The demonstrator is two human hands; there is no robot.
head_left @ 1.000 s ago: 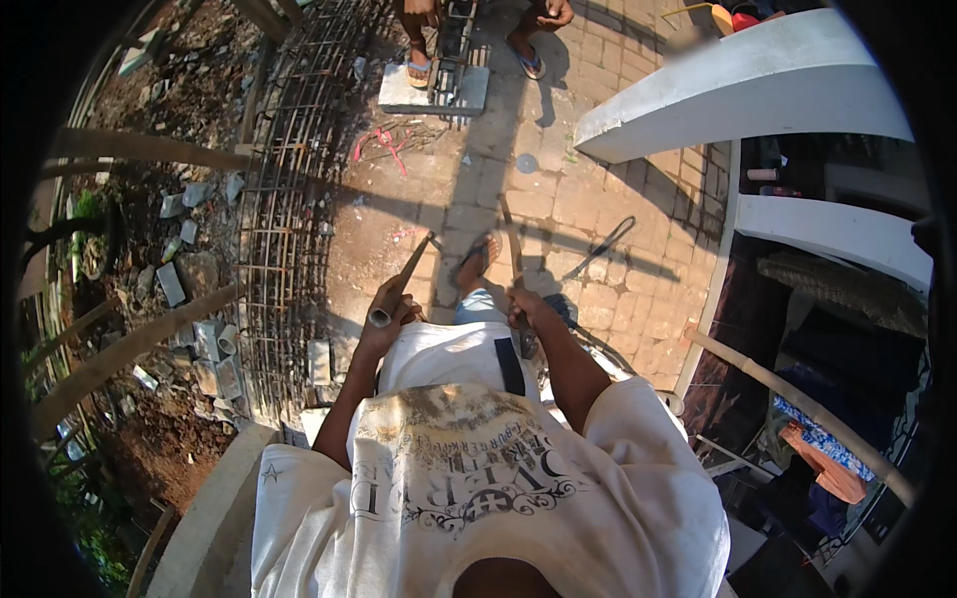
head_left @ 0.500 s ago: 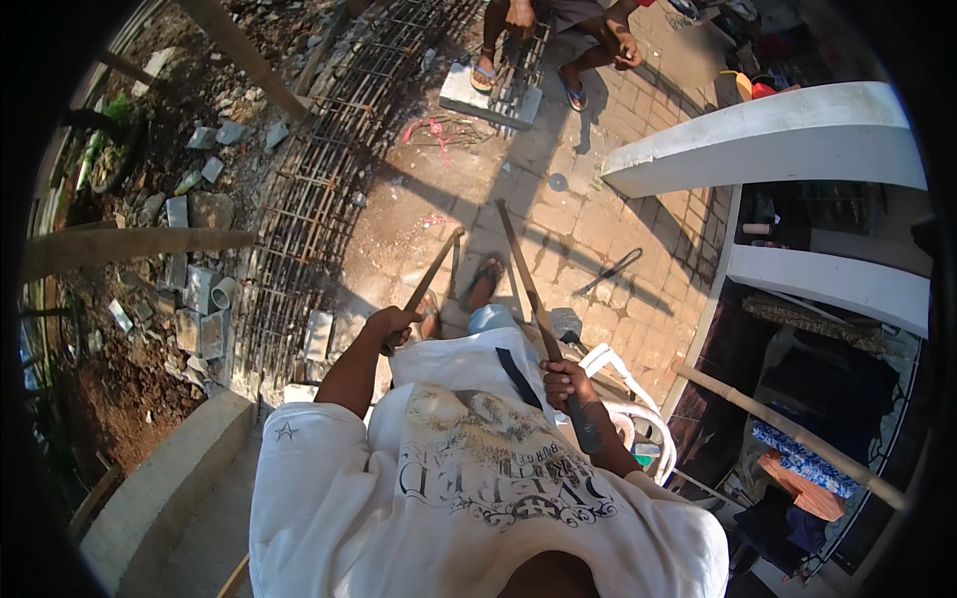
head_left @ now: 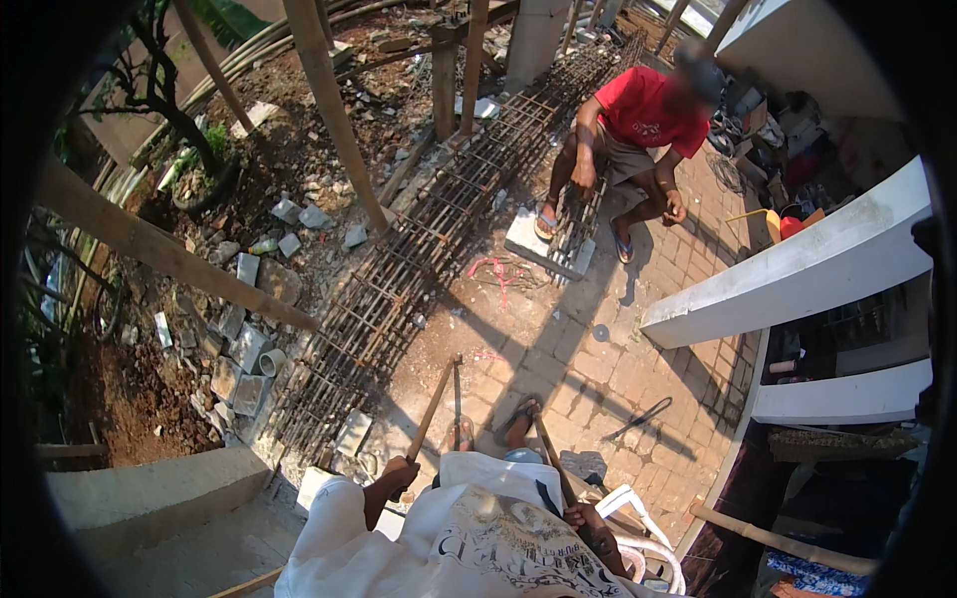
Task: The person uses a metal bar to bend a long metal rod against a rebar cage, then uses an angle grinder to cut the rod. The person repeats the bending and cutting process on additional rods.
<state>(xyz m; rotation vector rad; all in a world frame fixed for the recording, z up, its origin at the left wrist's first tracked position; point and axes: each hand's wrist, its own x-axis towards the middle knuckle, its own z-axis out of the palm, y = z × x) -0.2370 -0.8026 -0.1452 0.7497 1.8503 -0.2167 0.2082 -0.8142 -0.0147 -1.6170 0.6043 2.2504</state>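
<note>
My left hand (head_left: pixel 401 472) is closed round the lower end of a brown wooden stick (head_left: pixel 435 407), which slants away from me over the paving and has a small dark tip. My right hand (head_left: pixel 581 515) grips a longer brown bar (head_left: pixel 554 460) at my right side; its far end reaches beside my sandalled foot (head_left: pixel 520 419). Part of the right hand is in shadow, and the bar's near end is hidden. A white looped object (head_left: pixel 635 513), perhaps a chair frame, stands right beside the right hand.
A long rebar cage (head_left: pixel 429 264) lies along the left, beside rubble and wooden props (head_left: pixel 334 110). Ahead, a person in a red shirt (head_left: pixel 648 115) sits on the bars above a pale block (head_left: pixel 523 234). Pink string (head_left: pixel 501 274) lies on the ground. White walls (head_left: pixel 778 261) flank the right.
My view has tilted up and shows the seated person's upper body. The right bar is drawn back: its tip, earlier well past my foot, now ends beside it. Both hands keep their grip.
</note>
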